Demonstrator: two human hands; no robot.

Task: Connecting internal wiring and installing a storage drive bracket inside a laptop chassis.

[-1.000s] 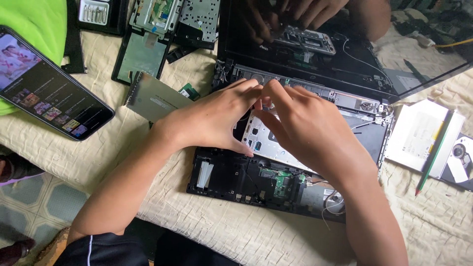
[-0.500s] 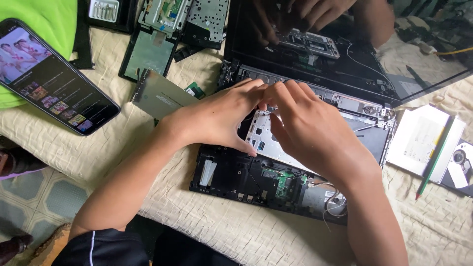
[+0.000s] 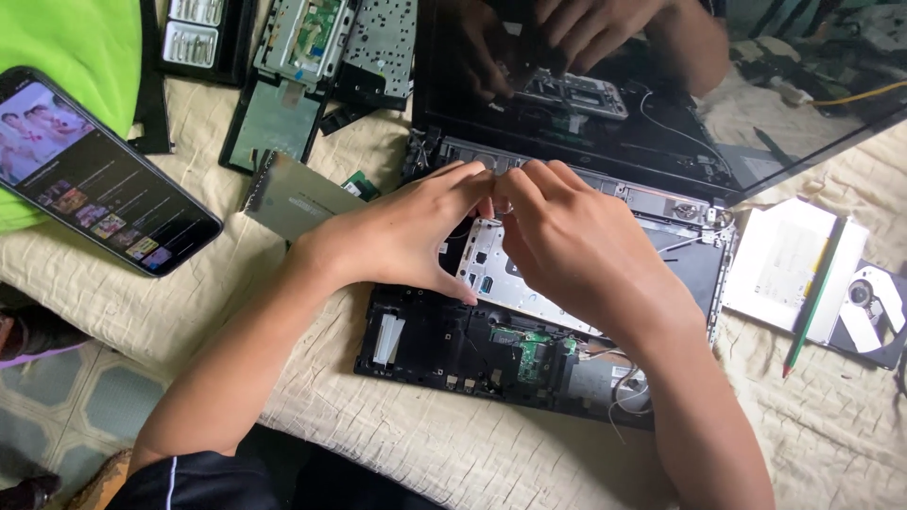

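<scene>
Your left hand (image 3: 406, 231) and right hand (image 3: 576, 250) met fingertip to fingertip over the opened laptop (image 3: 529, 340), which lay on the cloth-covered table (image 3: 453, 453), its bare base nearest you and its dark screen (image 3: 605, 94) tilted up behind. Both hands were narrowed to a pinch above the silver metal plate (image 3: 501, 283) inside the laptop; whatever small part sat between your fingertips was too tiny to make out, so I cannot tell what you held. Compared with a second before, your hands sat in the same spot over the plate, only the view had drifted slightly.

Your right forearm covered much of the laptop's right half, and the green circuit board (image 3: 531, 351) showed just below your wrist. Left of the laptop lay a grey flat panel (image 3: 293, 198), and further left a phone (image 3: 94, 170) with its screen lit. Right of the laptop sat a white disc drive (image 3: 789, 269) with a green pencil (image 3: 812, 288) across it. The screen mirrored your hands dimly.
</scene>
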